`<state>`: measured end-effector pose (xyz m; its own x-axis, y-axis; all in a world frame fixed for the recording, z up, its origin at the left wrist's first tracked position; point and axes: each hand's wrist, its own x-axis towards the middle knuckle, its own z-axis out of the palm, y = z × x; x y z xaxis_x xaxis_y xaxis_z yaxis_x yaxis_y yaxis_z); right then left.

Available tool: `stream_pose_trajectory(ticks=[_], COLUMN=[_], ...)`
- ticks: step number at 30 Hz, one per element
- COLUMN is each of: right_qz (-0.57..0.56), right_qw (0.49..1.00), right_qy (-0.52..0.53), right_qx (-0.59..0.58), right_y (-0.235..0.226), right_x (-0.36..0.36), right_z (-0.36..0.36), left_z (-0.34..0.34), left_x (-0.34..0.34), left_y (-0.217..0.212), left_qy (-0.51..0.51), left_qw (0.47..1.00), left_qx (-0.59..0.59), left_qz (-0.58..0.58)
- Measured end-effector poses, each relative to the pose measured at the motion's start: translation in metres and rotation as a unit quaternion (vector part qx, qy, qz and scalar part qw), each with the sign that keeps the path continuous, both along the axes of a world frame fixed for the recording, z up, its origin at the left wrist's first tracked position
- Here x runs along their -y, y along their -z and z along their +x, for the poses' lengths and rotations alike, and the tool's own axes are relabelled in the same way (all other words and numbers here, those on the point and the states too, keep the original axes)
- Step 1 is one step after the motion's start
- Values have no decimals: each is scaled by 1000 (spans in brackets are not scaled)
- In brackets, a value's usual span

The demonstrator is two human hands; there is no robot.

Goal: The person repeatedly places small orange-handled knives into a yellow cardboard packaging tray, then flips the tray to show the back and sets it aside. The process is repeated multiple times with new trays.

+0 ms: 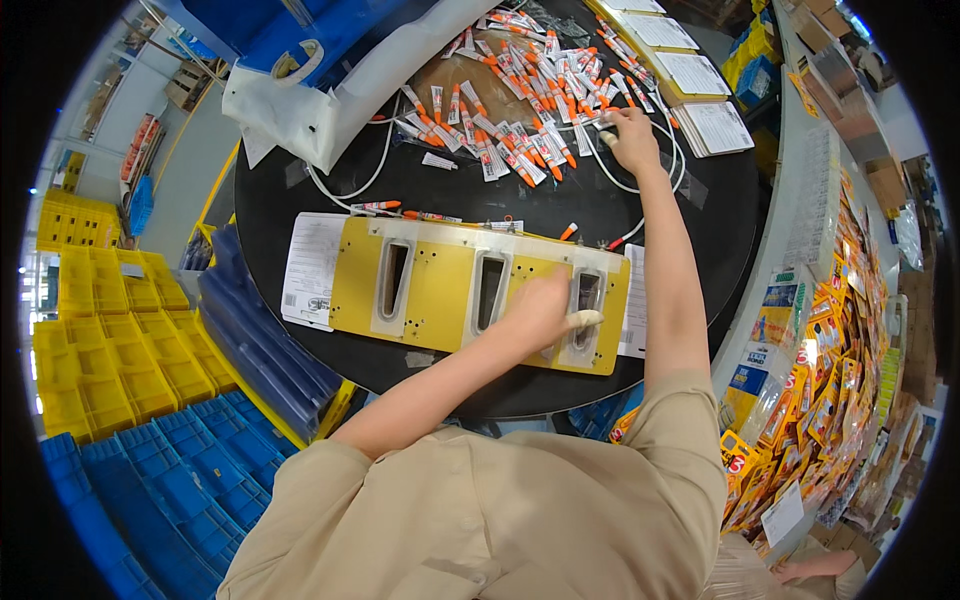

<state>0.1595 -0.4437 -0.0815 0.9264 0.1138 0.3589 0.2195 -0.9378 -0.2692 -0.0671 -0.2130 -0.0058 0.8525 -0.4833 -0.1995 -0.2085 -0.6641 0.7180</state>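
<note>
Along the right edge of the orange-capped tubes (540,100) heaped on the black table (450,190), the right hand (632,140) bends its fingers, whether gripping one I cannot tell; such soft-looking bodies deserve a light pinch; the left hand (540,308) curls over the flat, slotted yellow plate (440,290), its grip hidden.

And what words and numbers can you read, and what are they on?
Tubes: print too small to read.
Papers: fine print, too small to read.
Orange packs: bold print, which I won't copy out.
Blue-yellow packs: lettering, likewise not copied.
</note>
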Motion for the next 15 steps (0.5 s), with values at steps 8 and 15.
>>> stream_pose_trajectory(ticks=[8,15], right_qz=[317,304], right_qw=[947,942], right_qy=[22,57], right_qx=[-47,-132], right_y=[-55,-68], right_x=[-20,-78], right_z=[-69,-270], left_z=[15,27], left_x=[-75,-90], left_y=[-5,-6], left_qy=[-45,-42], left_qw=[996,990], left_qx=[-18,62], left_qz=[-70,117])
